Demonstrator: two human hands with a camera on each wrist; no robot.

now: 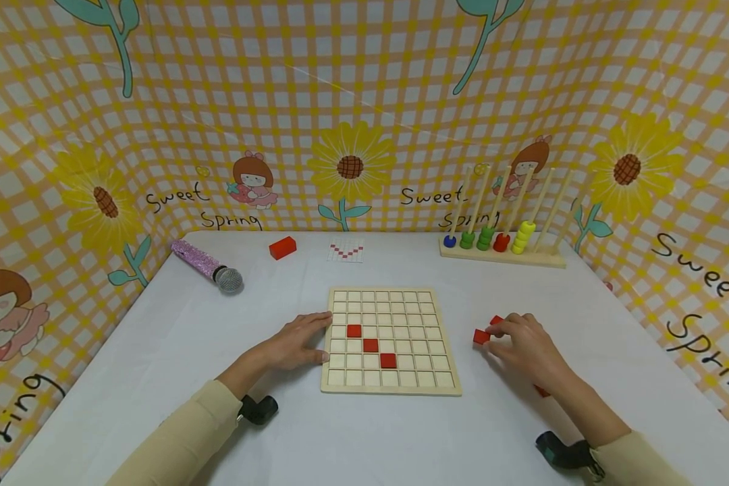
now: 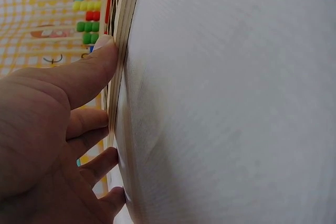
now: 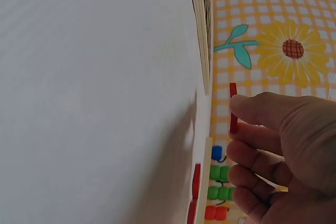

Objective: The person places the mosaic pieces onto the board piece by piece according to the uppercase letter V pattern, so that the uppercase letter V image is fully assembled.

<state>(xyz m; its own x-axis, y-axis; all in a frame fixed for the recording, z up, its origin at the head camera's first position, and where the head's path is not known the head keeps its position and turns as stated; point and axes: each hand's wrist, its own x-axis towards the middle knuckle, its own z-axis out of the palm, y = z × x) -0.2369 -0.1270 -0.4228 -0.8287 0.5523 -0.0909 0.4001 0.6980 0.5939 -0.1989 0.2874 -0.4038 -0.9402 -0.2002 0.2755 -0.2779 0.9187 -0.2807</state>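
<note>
so the right hand (image 1: 525, 347) is pinching a thin red square tile (image 1: 481, 336) roughly level above the white counter (image 1: 401, 439), just right of the pale wooden grid board (image 1: 401, 332), while the farther left hand (image 1: 294, 342) is touching the board's left edge, fingers extended, not clasping anything

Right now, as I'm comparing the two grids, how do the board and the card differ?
The board is larger, with raised ridges round its cells; the card is smaller and flat.
The board carries three red tiles in one diagonal; the card's red marks form a V.
The left hand touches the board; neither hand touches the card, which lies farther back.
Both show red squares on a pale grid.
</note>
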